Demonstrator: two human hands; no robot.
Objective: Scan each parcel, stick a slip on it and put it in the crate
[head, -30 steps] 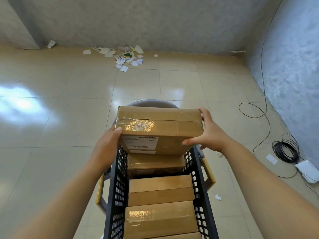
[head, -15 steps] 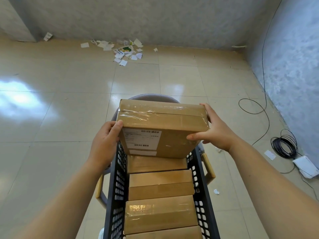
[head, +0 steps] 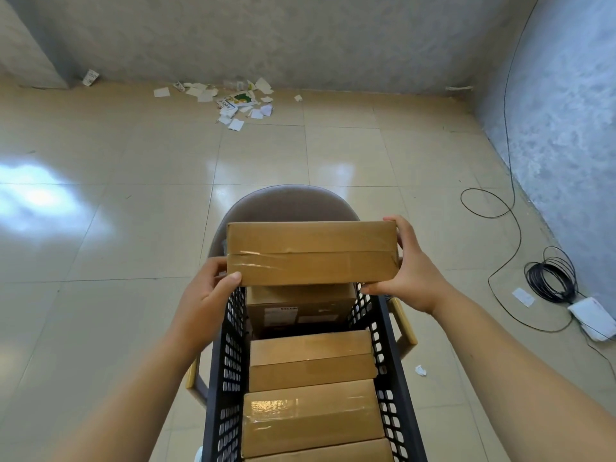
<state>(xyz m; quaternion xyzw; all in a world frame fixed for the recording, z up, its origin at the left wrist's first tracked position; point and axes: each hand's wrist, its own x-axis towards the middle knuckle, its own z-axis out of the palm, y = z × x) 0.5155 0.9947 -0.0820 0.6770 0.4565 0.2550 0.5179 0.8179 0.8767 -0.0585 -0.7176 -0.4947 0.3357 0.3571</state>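
Three taped parcels fill the near part of the black crate.
Over its far end we hold one more parcel: our left hand grips its left end, thumb on the front edge, and our right hand grips the right end. Behind it stands a grey chair; paper scraps lie by the far wall.

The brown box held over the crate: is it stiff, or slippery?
The box is probably stiff: its edges look straight between the left hand and right hand. The glossy tape may be slippery. It seems fairly light, being held only at its ends.
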